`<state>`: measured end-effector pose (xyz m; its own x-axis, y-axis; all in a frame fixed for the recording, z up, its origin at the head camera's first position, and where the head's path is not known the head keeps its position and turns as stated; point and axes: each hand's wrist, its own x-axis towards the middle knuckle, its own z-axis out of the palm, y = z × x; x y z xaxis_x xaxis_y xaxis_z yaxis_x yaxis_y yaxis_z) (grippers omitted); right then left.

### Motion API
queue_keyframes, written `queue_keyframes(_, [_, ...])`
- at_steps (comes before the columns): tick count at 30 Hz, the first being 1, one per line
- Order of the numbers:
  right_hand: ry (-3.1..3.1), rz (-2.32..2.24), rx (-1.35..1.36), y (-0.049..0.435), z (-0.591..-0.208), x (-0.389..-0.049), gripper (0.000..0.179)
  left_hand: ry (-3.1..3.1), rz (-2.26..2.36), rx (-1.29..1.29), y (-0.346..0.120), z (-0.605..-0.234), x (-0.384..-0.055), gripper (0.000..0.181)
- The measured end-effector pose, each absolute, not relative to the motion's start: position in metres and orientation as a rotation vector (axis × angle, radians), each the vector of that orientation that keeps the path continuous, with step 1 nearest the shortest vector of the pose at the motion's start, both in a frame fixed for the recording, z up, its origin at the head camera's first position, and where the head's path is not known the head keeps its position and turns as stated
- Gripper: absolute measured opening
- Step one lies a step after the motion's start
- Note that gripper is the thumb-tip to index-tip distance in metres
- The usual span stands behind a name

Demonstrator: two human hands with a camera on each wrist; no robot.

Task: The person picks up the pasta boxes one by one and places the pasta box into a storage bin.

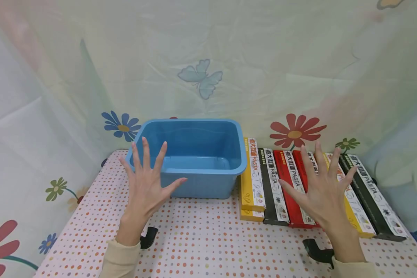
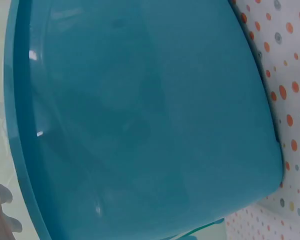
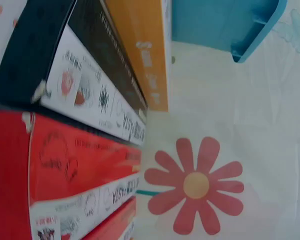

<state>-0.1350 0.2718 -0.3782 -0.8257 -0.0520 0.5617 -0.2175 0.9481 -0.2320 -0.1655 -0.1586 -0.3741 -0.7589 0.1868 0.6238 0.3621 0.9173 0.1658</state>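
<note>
My left hand (image 1: pixel 146 189) is held up with its fingers spread, in front of the left side of a blue plastic tub (image 1: pixel 208 172). Fingertips of that hand show at the lower left edge of the left wrist view, beside the tub's rim (image 2: pixel 12 120). My right hand (image 1: pixel 322 193) also has spread fingers and holds nothing. It overlaps a row of long pasta boxes in the head view. From the left these are yellow (image 1: pixel 251 193), black (image 1: pixel 275 197) and red (image 1: pixel 288 193); a further red one is partly hidden behind the hand, then come yellow (image 1: pixel 359 216) and black (image 1: pixel 375 204).
A dotted cloth (image 1: pixel 201 239) covers the table. Behind it hangs a flowered curtain (image 1: pixel 208 46), close to the tub and the boxes' far ends. The leftmost yellow box lies on another yellow box (image 1: pixel 251 215). Black wrist-worn pieces (image 1: pixel 148 237) show beside both wrists.
</note>
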Motion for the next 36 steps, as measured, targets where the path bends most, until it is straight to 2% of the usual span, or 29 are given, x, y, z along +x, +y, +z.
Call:
queue_keyframes(6, [-2.530, 0.493, 0.155, 0.261, -0.379, -0.131, 0.104, -2.465, -0.416, -0.334, -0.162, -0.366, -0.156, 0.107])
queue_keyframes(13, [-2.474, 0.747, 0.201, 0.241, -0.386, -0.125, 0.112, -2.438, -0.569, -0.243, -0.163, -0.349, -0.138, 0.104])
queue_keyframes(21, [-2.401, 1.382, 0.233, 0.217, -0.405, -0.123, 0.107, -2.284, -1.038, -0.022, -0.158, -0.342, -0.123, 0.083])
queue_keyframes(28, [-2.369, 1.493, 0.172, 0.205, -0.424, -0.127, 0.103, -2.189, -1.299, 0.217, -0.141, -0.363, -0.119, 0.081])
queue_keyframes(36, [-2.388, 1.557, 0.097, 0.183, -0.440, -0.128, 0.104, -2.100, -1.623, 0.217, -0.116, -0.393, -0.126, 0.086])
